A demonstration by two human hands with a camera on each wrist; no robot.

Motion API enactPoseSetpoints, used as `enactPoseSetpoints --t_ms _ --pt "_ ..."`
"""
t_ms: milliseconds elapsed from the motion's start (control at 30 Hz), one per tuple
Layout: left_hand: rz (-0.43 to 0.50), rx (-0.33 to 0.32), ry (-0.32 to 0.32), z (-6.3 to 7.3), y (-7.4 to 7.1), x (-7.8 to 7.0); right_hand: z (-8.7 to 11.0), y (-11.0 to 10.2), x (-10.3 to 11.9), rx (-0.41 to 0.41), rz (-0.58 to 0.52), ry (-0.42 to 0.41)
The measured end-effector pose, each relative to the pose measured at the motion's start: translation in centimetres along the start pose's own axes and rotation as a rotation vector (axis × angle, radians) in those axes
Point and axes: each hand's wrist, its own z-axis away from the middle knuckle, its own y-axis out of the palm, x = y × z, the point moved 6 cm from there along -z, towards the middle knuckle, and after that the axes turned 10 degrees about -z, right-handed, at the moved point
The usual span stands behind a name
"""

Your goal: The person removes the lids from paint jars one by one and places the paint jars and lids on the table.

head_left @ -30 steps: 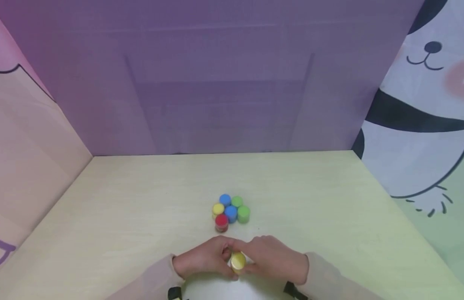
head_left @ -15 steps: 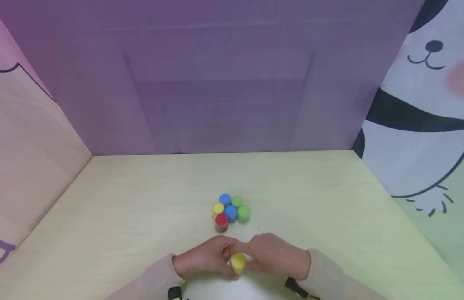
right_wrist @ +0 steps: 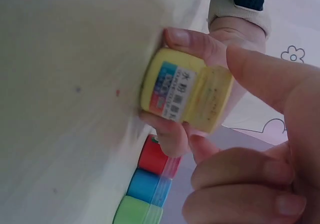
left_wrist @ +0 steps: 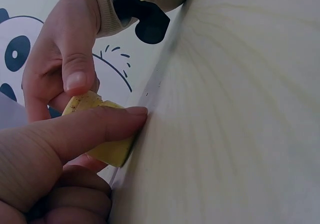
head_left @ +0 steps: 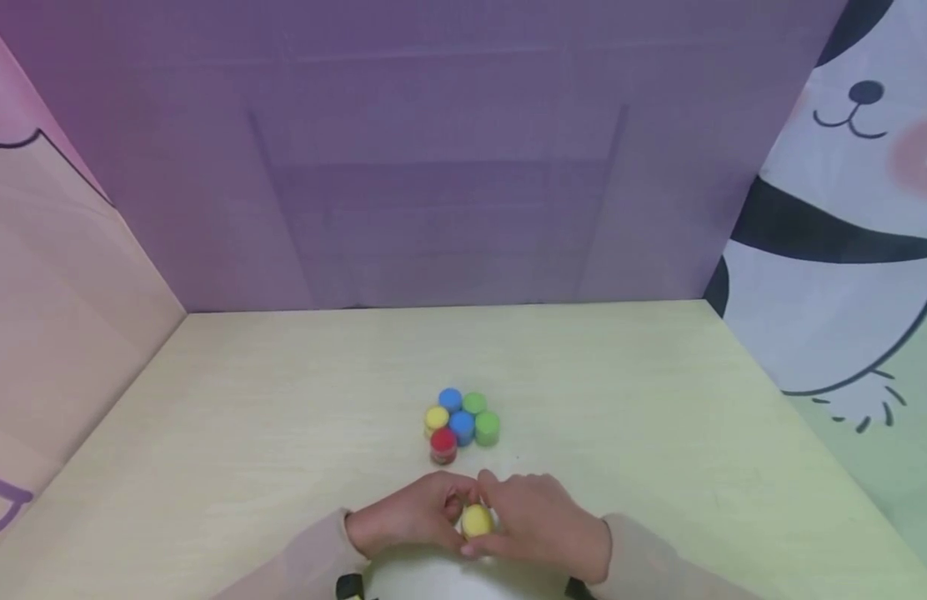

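Note:
A small yellow paint jar (right_wrist: 159, 79) with a printed label stands on the table between my hands. My left hand (head_left: 407, 517) grips the jar's body low down, thumb on the near side and fingers on the far side. Above it, my right hand (head_left: 546, 523) pinches the yellow lid (right_wrist: 212, 98) between thumb and a curled finger. In the right wrist view the lid sits slightly askew on the body. Seen from the left wrist, my thumb (left_wrist: 107, 124) crosses the jar, and dried paint specks mark the lid's edge.
Several more paint jars cluster just beyond my hands: a red one (head_left: 443, 446), a yellow one (head_left: 436, 418), two blue ones (head_left: 461, 427) and two green ones (head_left: 487, 427). The pale table (head_left: 283, 400) meets a purple back wall (head_left: 448, 167) and printed side panels.
My right hand turned away a little, then came back round the lid, its thumb now reaching further left along the near side. The left hand and the other jars stayed put.

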Motion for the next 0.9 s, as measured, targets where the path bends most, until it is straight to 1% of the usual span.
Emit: enactPoseSetpoints --t_ms 167,367,600,733,800,900 --pt "-0.022 0.013 -0.01 -0.04 -0.06 0.09 -0.13 0.35 -0.02 0.015 -0.005 -0.002" --pt "-0.003 0.03 -0.018 0.03 -0.11 0.06 -0.3 0.45 -0.05 0.019 0.0 -0.032" --pt "0.006 0.021 -0.031 0.1 -0.19 0.21 -0.32 0.18 0.08 0.058 0.009 -0.042" --pt "0.025 0.016 -0.026 0.11 -0.11 0.2 -0.23 0.04 0.06 0.077 0.039 -0.037" --pt "0.032 0.016 -0.027 0.11 -0.07 0.19 -0.22 -0.05 0.09 0.083 0.05 -0.051" --pt "0.038 0.022 -0.03 0.06 -0.01 0.2 -0.25 -0.25 0.22 0.087 0.059 -0.11"
